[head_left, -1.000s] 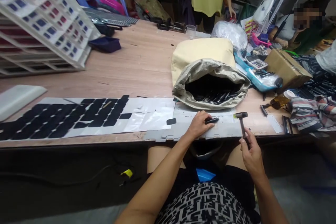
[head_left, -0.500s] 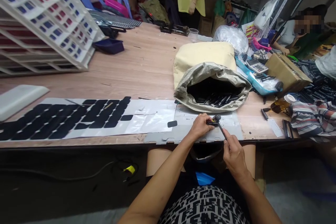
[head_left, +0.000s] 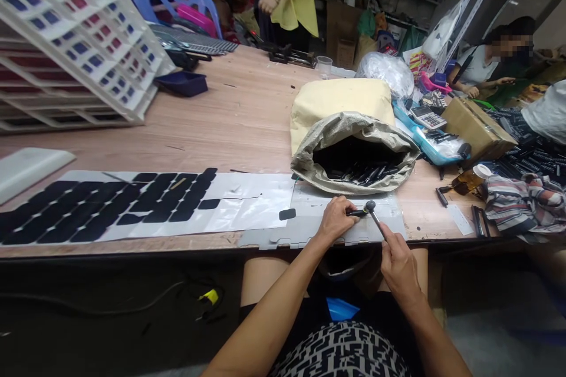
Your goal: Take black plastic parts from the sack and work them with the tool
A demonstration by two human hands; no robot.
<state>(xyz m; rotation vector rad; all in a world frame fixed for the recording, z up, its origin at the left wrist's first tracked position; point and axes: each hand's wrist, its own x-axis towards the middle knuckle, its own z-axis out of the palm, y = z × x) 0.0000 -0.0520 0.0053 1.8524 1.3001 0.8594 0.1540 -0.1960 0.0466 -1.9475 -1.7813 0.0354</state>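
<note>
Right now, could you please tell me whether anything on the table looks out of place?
One black pad looks stray: it lies alone at the right end of the white sheet, away from the grouped pads.

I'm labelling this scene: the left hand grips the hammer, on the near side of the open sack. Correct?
Not quite: the head view shows the right hand gripping the hammer; the left hand holds a black piece. The hammer is on the near side of the open sack.
</note>
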